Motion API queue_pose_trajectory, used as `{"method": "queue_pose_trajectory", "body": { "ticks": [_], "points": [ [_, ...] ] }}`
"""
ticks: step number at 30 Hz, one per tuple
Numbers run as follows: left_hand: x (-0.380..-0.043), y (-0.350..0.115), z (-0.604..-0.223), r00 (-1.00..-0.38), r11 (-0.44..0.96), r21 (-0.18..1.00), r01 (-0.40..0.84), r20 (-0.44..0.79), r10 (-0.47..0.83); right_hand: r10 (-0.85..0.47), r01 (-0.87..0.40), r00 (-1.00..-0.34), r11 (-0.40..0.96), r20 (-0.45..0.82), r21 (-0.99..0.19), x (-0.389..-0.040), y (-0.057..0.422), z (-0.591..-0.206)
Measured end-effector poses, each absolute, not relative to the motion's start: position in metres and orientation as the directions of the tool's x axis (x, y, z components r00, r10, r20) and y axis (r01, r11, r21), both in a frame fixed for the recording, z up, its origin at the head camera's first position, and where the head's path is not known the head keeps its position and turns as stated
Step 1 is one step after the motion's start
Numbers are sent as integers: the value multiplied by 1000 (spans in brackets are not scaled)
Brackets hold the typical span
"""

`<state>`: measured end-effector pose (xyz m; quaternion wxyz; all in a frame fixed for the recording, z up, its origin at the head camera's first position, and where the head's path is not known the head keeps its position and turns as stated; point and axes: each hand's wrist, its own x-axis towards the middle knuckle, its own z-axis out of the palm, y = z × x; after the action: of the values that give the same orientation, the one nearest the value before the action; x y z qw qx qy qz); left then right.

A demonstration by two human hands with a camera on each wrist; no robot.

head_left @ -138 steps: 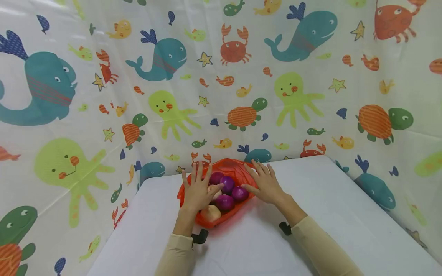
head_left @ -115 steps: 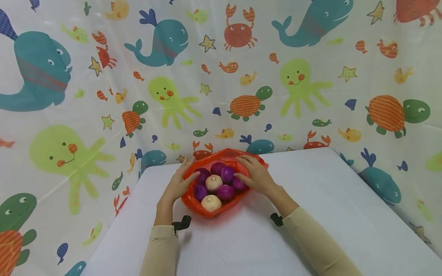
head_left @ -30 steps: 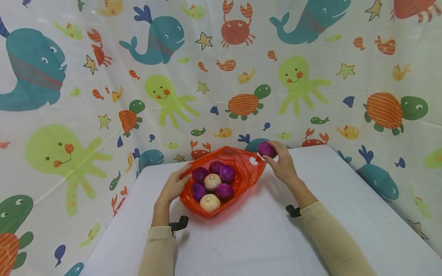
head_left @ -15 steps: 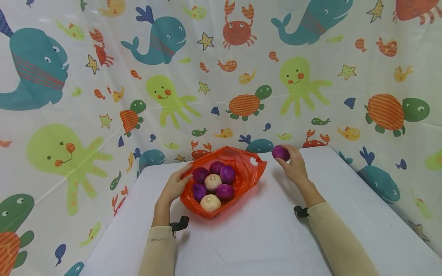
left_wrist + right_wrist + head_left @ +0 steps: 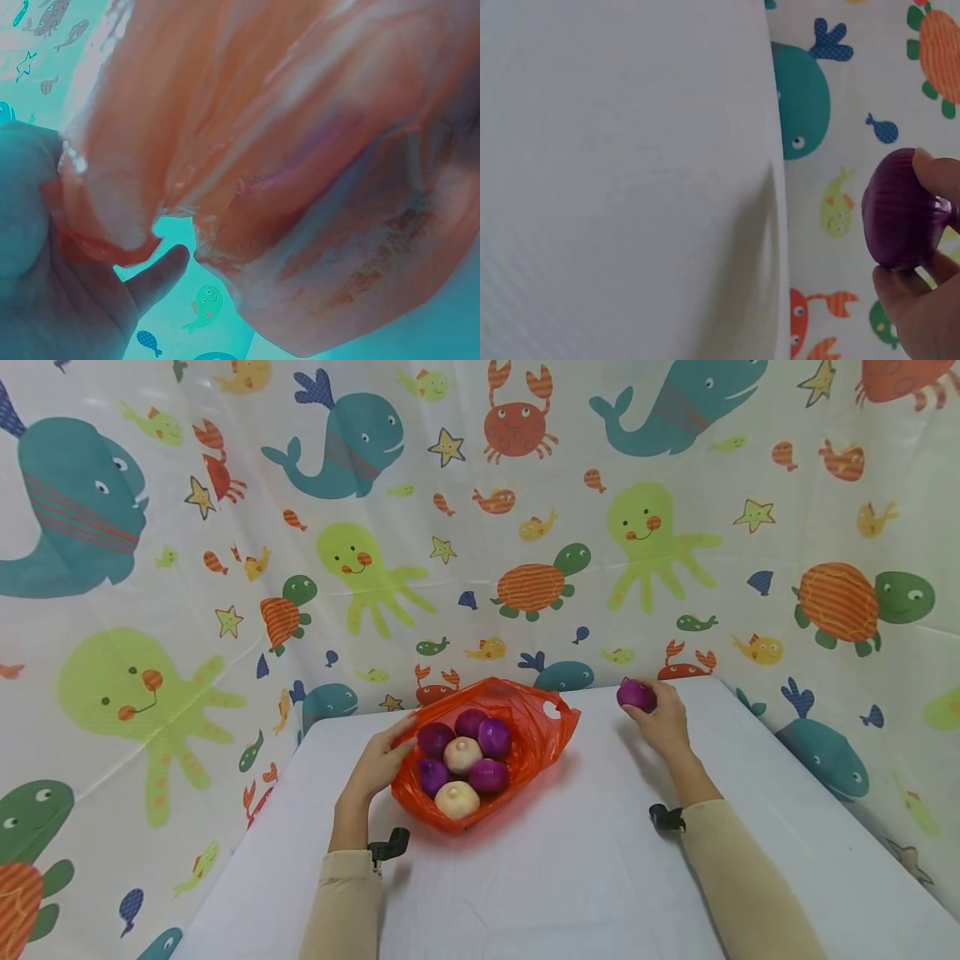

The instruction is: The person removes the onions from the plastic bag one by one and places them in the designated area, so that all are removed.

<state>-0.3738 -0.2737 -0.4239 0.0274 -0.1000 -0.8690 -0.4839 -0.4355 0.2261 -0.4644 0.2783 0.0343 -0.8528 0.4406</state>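
A red onion (image 5: 637, 695) is pinched between the fingertips and thumb of my right hand (image 5: 665, 722), held up near the table's far edge. The right wrist view shows that red onion (image 5: 900, 210) from the side, its stem end towards the hand. A thin red plastic bag (image 5: 542, 739) lies wide open on the table, with several red onions (image 5: 492, 738) and two white onions (image 5: 457, 801) in it. My left hand (image 5: 377, 766) holds the bag's left rim. In the left wrist view, the bag's plastic (image 5: 247, 97) falls between that hand's fingers and its thumb (image 5: 161, 276).
A white table (image 5: 570, 877) extends to both sides of the bag. Behind and beside it hangs a curtain (image 5: 480, 543) printed with sea animals. A small black camera (image 5: 390, 845) sits on the left wrist, another camera (image 5: 666, 817) on the right.
My right hand reached into the bag, took out a red onion and carried it right, away from the bag. My left hand moved to the bag's left rim and has stayed there.
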Motion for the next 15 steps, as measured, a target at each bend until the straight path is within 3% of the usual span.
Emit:
{"method": "queue_pose_trajectory", "body": {
  "ticks": [15],
  "points": [
    [-373,-273,-424,-978,503,840,202,150,143,338,-15,-917,497,209,-868,-430,264,-468]
  ]
}}
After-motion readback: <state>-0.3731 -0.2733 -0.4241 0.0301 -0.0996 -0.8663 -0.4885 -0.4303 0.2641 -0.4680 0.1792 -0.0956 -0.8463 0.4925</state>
